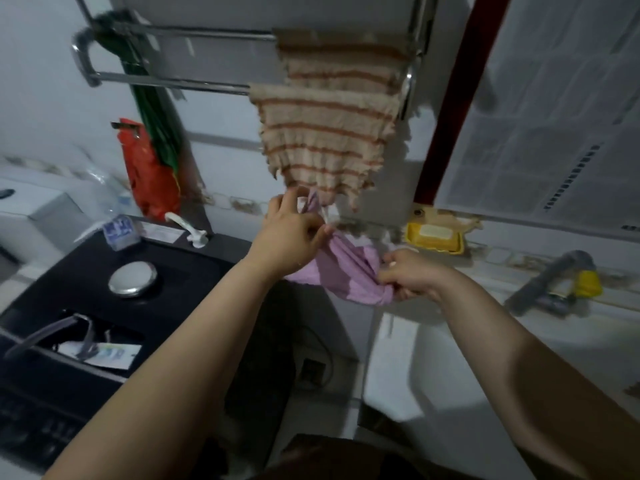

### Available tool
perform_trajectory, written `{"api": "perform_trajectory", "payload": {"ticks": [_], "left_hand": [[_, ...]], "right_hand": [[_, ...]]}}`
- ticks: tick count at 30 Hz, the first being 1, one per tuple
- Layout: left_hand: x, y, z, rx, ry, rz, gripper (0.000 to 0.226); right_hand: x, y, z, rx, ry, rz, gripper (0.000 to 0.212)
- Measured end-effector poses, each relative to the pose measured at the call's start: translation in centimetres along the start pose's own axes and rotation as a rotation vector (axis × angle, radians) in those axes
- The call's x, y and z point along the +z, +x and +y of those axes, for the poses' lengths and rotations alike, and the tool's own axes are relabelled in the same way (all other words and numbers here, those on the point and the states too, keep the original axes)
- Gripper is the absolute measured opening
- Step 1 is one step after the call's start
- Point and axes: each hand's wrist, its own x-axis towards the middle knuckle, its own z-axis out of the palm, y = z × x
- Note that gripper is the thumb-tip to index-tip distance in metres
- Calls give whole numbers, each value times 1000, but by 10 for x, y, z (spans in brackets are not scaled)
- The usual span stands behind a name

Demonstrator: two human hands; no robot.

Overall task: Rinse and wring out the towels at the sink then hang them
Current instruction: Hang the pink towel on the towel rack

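Left hand (289, 233) and right hand (412, 275) each pinch the crumpled pink cloth towel (346, 271) at centre frame. At 12 o'clock, a beige towel with orange stripes (329, 129) hangs over the chrome wall rail (166, 81). Yellow soap dish (434, 237) at 3 o'clock; white sink (415, 368) at 5 o'clock.

Dim, bluish indoor light. The chrome towel rail (180, 32) catches small glints; below it, shadow deepens toward the floor. Wide-angle bending curves lines left and right of the rail. Motion blur softens most edges, so fine detail is probably unreliable.
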Motion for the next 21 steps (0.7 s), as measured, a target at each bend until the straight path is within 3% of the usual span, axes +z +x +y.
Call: {"api": "perform_trajectory", "payload": {"ticks": [4,7,9,11,12,17,21], "left_hand": [[-22,1,-45,-148,60,207,35],[-39,7,-79,-212,85,238,34],[-54,11,-96,-230,-307,194,28],[-71,11,-105,-261,-761,179,25],[-80,10,-108,-261,-872,195,25],[-120,17,-119,-237,-1124,241,22],[-148,36,-132,-291,-1128,269,39]], "right_hand": [[24,6,-35,69,-225,131,26],[42,5,-63,-109,27,176,20],[54,-4,-87,-311,241,174,13],[65,-14,-115,-513,263,197,14],[72,-18,-128,-599,246,215,14],[93,-31,-203,-889,253,257,18],[81,2,-276,-988,17,395,7]]}}
